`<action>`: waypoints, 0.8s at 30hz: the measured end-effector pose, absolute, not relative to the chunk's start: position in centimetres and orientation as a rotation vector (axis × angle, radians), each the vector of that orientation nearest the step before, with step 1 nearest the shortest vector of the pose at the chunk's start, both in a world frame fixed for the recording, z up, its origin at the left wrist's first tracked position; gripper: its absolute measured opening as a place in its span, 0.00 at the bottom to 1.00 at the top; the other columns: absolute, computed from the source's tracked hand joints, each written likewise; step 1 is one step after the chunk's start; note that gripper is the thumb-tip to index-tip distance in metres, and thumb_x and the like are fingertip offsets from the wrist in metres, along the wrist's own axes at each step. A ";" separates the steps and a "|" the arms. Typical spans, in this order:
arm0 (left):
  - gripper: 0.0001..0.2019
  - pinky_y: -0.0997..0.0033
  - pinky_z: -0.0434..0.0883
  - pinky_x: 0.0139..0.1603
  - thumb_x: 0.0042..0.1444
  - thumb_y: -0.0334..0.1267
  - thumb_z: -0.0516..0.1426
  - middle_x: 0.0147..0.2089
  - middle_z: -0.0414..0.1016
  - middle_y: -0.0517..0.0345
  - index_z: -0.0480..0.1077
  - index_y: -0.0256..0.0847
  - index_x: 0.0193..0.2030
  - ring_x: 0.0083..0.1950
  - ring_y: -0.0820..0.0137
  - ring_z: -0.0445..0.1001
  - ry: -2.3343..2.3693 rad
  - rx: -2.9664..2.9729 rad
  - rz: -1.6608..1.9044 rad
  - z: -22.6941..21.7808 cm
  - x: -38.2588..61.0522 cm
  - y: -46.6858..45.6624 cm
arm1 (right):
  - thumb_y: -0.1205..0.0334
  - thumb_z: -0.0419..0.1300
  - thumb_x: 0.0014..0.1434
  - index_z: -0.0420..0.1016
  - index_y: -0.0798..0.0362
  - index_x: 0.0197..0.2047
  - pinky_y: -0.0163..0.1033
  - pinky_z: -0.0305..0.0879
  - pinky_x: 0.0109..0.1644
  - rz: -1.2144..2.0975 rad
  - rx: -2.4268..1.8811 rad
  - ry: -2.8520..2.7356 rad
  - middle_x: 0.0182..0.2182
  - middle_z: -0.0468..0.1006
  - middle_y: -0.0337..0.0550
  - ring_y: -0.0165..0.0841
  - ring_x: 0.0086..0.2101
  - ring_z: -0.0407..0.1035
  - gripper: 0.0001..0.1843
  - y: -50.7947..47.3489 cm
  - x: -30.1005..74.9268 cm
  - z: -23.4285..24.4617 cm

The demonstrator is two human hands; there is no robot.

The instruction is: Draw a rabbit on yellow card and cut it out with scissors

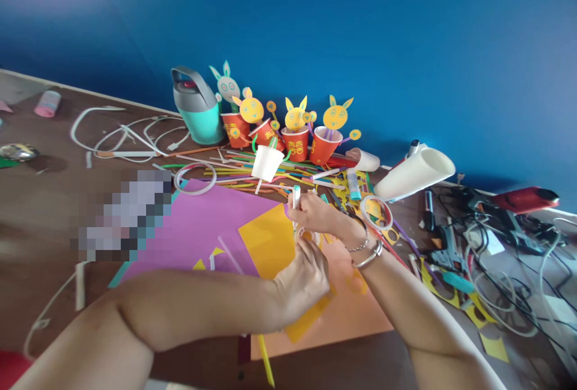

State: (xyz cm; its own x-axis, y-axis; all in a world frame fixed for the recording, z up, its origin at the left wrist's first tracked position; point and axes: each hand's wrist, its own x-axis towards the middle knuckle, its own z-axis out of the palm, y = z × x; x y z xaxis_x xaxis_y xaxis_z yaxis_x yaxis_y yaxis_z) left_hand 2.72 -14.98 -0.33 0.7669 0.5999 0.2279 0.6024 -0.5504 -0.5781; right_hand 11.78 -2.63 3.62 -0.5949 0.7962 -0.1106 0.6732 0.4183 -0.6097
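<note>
My left hand is curled closed over a small yellow paper piece, above the yellow paper sheet. My right hand, with bracelets on its wrist, is closed around a white marker pen whose tip points down at the paper piece. Both hands meet over the purple sheet and the orange sheet.
Several red paper cups with yellow bunny faces stand by the blue wall beside a teal jug. A white cup, coloured straws, tape rolls, a cup stack, a glue gun and cables crowd the table.
</note>
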 end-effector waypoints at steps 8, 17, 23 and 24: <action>0.18 0.56 0.75 0.43 0.50 0.26 0.53 0.43 0.79 0.34 0.74 0.23 0.47 0.44 0.53 0.78 -0.908 -2.317 -0.056 -0.2 2.7 -14.8 | 0.70 0.51 0.52 0.51 0.51 0.18 0.36 0.45 0.27 0.971 -1.310 -2.386 0.14 0.54 0.31 0.25 0.20 0.45 0.15 -2.4 12.8 3.1; 0.18 0.60 0.77 0.40 0.48 0.26 0.53 0.41 0.80 0.35 0.75 0.22 0.45 0.41 0.55 0.80 -0.912 -2.319 -0.078 0.1 2.8 -14.8 | 0.67 0.49 0.53 0.58 0.52 0.23 0.34 0.51 0.29 0.957 -1.278 -2.217 0.19 0.62 0.33 0.26 0.23 0.54 0.08 -3.1 14.3 2.6; 0.18 0.61 0.77 0.39 0.48 0.26 0.54 0.41 0.80 0.35 0.75 0.22 0.45 0.42 0.54 0.80 -0.922 -2.357 -0.094 0.3 2.8 -14.7 | 0.66 0.50 0.54 0.56 0.51 0.25 0.33 0.48 0.24 0.903 -1.296 -2.092 0.19 0.56 0.31 0.25 0.22 0.48 0.07 -4.3 15.6 1.9; 0.18 0.60 0.77 0.39 0.48 0.26 0.54 0.41 0.80 0.34 0.75 0.22 0.46 0.42 0.53 0.80 -0.921 -2.363 -0.098 0.3 2.8 -14.7 | 0.66 0.50 0.54 0.56 0.51 0.25 0.33 0.47 0.24 0.894 -1.308 -2.080 0.19 0.55 0.31 0.25 0.22 0.48 0.07 -4.5 15.8 1.9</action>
State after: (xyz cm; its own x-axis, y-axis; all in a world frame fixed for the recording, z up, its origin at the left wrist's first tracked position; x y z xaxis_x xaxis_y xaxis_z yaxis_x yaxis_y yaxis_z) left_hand 2.81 -14.71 0.34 0.7572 0.5942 0.2713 0.6379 -0.5833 -0.5028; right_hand 15.84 -4.53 1.86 -0.3981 0.9137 0.0813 0.5698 0.3158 -0.7587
